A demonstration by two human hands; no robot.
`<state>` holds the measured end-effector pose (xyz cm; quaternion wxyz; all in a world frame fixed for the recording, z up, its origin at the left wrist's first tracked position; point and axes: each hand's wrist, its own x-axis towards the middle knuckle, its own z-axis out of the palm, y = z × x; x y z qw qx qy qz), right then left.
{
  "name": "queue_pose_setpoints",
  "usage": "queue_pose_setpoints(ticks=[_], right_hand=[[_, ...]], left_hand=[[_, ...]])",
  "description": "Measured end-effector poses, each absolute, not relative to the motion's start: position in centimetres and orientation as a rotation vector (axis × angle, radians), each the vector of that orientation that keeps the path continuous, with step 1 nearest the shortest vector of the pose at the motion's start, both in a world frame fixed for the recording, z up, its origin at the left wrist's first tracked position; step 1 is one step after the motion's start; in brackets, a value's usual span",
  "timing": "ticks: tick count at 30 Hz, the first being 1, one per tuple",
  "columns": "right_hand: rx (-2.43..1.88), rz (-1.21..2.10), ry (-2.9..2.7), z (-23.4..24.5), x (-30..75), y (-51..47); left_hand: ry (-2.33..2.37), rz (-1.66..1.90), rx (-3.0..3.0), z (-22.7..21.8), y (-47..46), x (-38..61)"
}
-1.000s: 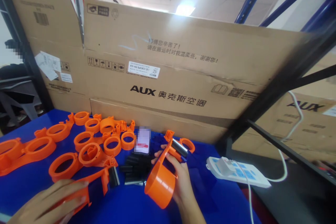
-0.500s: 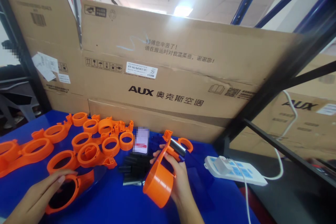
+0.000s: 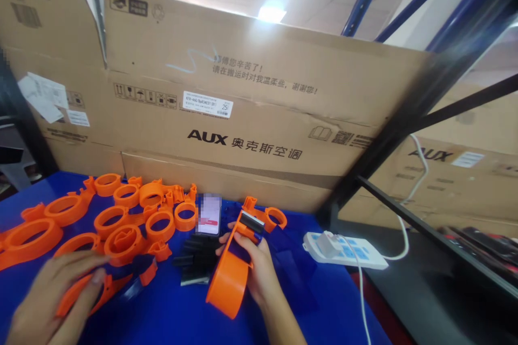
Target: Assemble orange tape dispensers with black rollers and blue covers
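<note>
My left hand (image 3: pixel 54 294) is closed on the rim of an orange tape dispenser frame (image 3: pixel 108 287) at the lower left, which stands tilted; its ring is partly hidden behind my fingers. In my right hand (image 3: pixel 259 261) is another orange tape dispenser (image 3: pixel 229 284), its wide hub hanging down and a dark piece with a pale toothed strip (image 3: pixel 253 221) at its upper end. My right fingers are wrapped behind it and partly hidden. Just left of this dispenser lies a pile of black pieces (image 3: pixel 197 259) on the blue table (image 3: pixel 170 312).
Several orange dispenser frames (image 3: pixel 111 215) cover the table's left side, and one more (image 3: pixel 276 218) lies beyond my right hand. A phone (image 3: pixel 209 214) rests near the cardboard wall (image 3: pixel 259 75). A white power strip (image 3: pixel 352 250) with cables lies at the right.
My left hand has tipped the frame it holds, so its ring shows more edge-on. The right hand keeps its dispenser. The view has shifted slightly to the right.
</note>
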<state>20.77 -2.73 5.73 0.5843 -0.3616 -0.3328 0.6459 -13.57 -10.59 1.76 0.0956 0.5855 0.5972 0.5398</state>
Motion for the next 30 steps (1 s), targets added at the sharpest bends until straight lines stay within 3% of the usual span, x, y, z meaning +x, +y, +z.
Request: queue_pose_setpoints(ticks=[4,9,22,30], right_hand=[[-0.866,1.513,-0.797,4.9,20.8,-2.4],[-0.934,1.445,-0.988,5.0,21.3,-2.8],[-1.119,1.242,-1.320,3.8,21.2,-2.0],[-1.179,1.238,-1.524,4.2,21.2,-2.6]], left_hand=[[1.217,1.493,1.160,4.5,-7.7,-2.2],[0.740,1.147,0.921,6.4,-2.7,6.3],[0.936,1.403,1.020,3.8,0.5,4.3],[0.887,1.358,1.065,3.5,0.4,4.3]])
